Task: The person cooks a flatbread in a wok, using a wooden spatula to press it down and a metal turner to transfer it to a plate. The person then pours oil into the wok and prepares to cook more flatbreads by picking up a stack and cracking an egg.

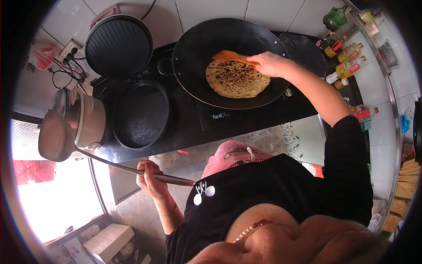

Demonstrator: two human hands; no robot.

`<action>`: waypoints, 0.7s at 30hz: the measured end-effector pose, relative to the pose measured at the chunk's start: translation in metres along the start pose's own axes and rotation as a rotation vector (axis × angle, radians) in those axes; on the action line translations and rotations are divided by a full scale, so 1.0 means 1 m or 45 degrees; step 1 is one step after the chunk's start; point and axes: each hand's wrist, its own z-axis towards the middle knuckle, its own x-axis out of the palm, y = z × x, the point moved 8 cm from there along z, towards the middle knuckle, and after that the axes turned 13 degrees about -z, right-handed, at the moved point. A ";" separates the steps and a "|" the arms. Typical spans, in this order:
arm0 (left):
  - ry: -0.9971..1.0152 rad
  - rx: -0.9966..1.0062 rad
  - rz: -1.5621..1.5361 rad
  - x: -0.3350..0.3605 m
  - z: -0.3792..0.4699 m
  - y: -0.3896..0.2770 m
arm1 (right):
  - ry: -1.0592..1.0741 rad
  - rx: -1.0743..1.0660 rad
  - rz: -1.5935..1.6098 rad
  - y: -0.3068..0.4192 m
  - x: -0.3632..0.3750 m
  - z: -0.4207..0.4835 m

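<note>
In the head view a browned flatbread (238, 79) lies in a large black wok (197, 39) on the cooktop. My right hand (268, 64) grips a wooden spatula (230, 56), whose blade reaches over the bread's far edge. My left hand (151, 178) is closed around the handle of a metal wok spatula (57, 137), held in front of my body. Its broad head is raised at the far left, in front of a light-coloured pot (94, 122). Between the pot and the wok stands an electric griddle (141, 115) with its ridged lid (118, 46) raised.
Plugs and cables hang from a power strip (71, 51) by the left wall. Bottles of seasoning (346, 64) line the right end of the black counter (184, 128). A tiled wall (211, 10) rises behind the wok.
</note>
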 end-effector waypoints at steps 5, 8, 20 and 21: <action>0.015 -0.005 0.023 0.001 -0.001 0.001 | -0.008 -0.045 -0.087 -0.011 0.015 0.014; 0.027 0.017 0.020 -0.001 -0.002 0.001 | 0.016 -0.002 -0.103 -0.018 0.022 0.012; 0.017 -0.013 -0.012 -0.005 -0.002 0.002 | 0.308 0.127 -0.085 -0.026 0.003 -0.073; 0.022 -0.011 -0.016 -0.005 -0.001 0.002 | 0.303 0.131 -0.086 -0.030 0.003 -0.076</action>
